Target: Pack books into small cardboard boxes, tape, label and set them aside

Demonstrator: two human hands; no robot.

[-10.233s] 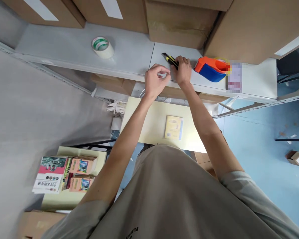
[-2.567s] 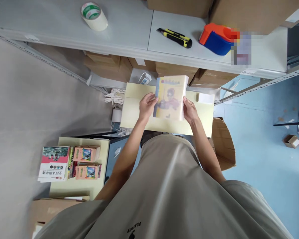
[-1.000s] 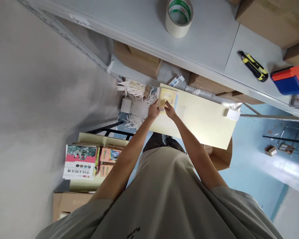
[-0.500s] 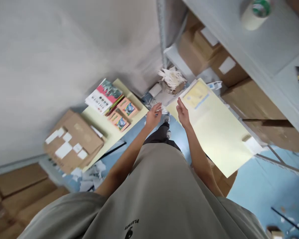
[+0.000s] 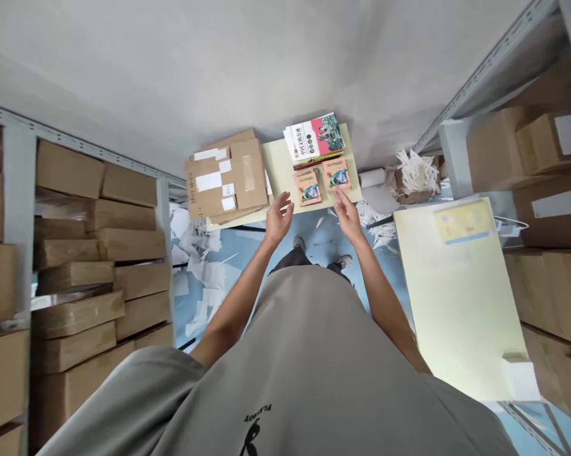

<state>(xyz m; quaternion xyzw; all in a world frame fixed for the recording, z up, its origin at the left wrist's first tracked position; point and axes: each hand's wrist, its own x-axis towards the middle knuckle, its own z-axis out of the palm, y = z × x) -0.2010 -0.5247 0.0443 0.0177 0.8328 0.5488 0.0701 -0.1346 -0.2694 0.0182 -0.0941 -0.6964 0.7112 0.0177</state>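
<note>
Both my hands reach out over a small pale yellow table (image 5: 278, 171) in front of me. My left hand (image 5: 278, 217) is open and holds nothing, just short of the table's near edge. My right hand (image 5: 347, 214) is open too, its fingers close to two small orange books (image 5: 321, 180) lying side by side. Behind them lies a stack of larger books (image 5: 314, 138) with a red and white cover on top. A yellow book (image 5: 463, 220) lies on the long pale table (image 5: 456, 304) to my right.
A flattened cardboard box (image 5: 225, 174) with white labels lies on the small table's left part. Shelves stacked with cardboard boxes (image 5: 76, 253) stand at the left and at the right (image 5: 551, 164). Scraps of white paper (image 5: 194, 253) litter the blue floor.
I put the yellow book down on the long table and let go of it. I then turned left, and both empty hands now reach toward the small table with the orange books.
</note>
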